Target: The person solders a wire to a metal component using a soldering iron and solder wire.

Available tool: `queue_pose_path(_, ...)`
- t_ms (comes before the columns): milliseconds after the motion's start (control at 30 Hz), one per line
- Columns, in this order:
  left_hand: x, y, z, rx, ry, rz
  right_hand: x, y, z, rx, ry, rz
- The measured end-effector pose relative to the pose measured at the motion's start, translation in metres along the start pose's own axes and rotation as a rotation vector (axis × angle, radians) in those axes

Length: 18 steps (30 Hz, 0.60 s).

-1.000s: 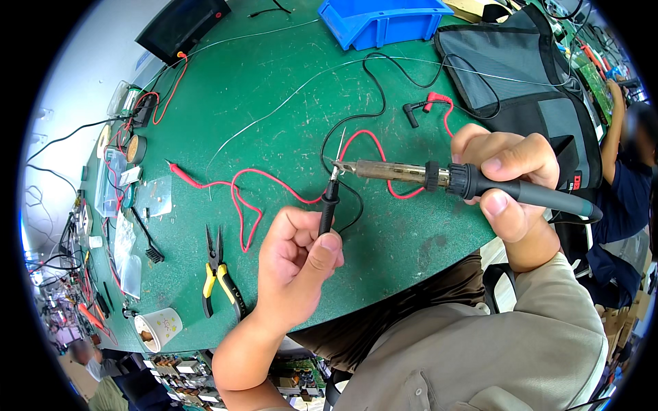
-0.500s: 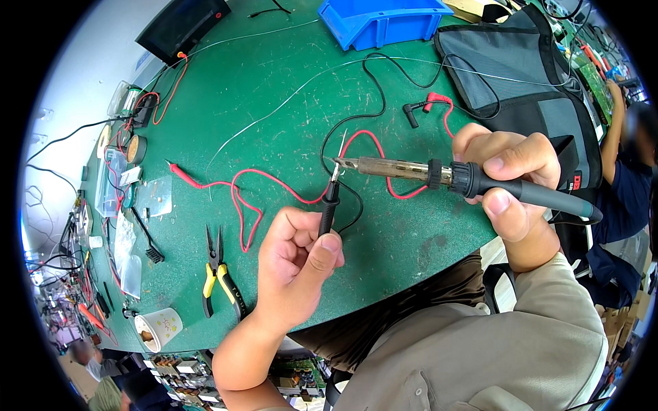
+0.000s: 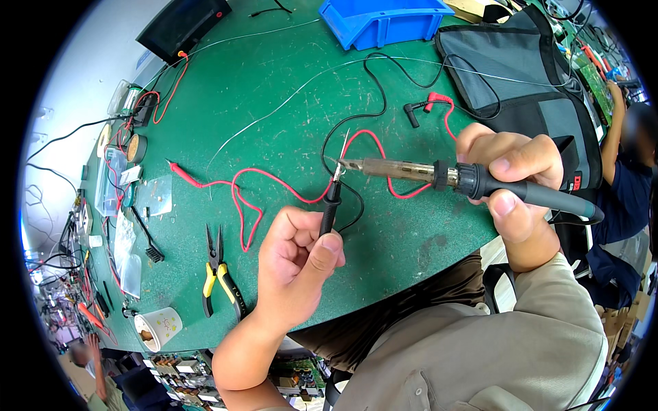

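Left hand [image 3: 296,264] is curled into a fist around a black test probe [image 3: 330,209], held upright with its metal tip poking up above the green bench mat [image 3: 274,103]. Right hand [image 3: 510,185] has a firm closed grip on the dark handle of a soldering iron [image 3: 439,175], which lies roughly level, its tip touching the top of the probe — can't tell if there's solder in between, it's too small to make out. A thin silver wire [image 3: 344,145] stands up right at that meeting point. The probe's black lead [image 3: 373,89] loops off across the mat, and a red lead [image 3: 240,195] snakes around just behind it. Off to the left of the left hand sit yellow-handled pliers [image 3: 218,274], with a paper cup [image 3: 156,329] near the mat's lower edge. Up top there's a blue plastic bin [image 3: 387,20], and a grey-black tool bag [image 3: 528,89] just behind the right hand — another person's arm [image 3: 615,130] shows at the far right.
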State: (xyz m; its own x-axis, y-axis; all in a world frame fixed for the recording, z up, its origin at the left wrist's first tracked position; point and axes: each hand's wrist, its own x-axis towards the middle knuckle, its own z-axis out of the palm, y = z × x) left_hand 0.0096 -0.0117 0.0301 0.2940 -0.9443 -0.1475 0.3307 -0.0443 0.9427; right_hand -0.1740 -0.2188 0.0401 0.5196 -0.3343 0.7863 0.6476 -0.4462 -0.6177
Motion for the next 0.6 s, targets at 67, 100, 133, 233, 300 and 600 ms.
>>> queue_pose_path(67,0.0001,-0.0006,-0.0002,0.004,-0.003,0.004,-0.0004,0.0007,0.0001,-0.006,-0.02,-0.005)
queue_pose_path(100,0.0,-0.0003,-0.0003,0.004,-0.004,0.001,-0.0003,0.0005,0.0005,-0.014,-0.019,-0.001)
queue_pose_path(133,0.0001,0.0001,-0.0003,0.004,-0.006,-0.003,0.0,0.0,0.0009,-0.023,-0.018,0.004)
queue_pose_path(233,0.0018,-0.0001,0.0057,0.045,0.038,0.02,-0.0002,-0.0003,0.0012,-0.028,-0.013,0.011)
queue_pose_path(300,0.0021,0.0,0.0078,0.067,0.062,0.03,-0.0004,-0.0002,0.0011,-0.03,-0.012,0.011)
queue_pose_path(600,0.0007,-0.001,0.006,0.071,0.056,0.028,0.0003,0.0005,0.001,-0.034,0.0,-0.001)
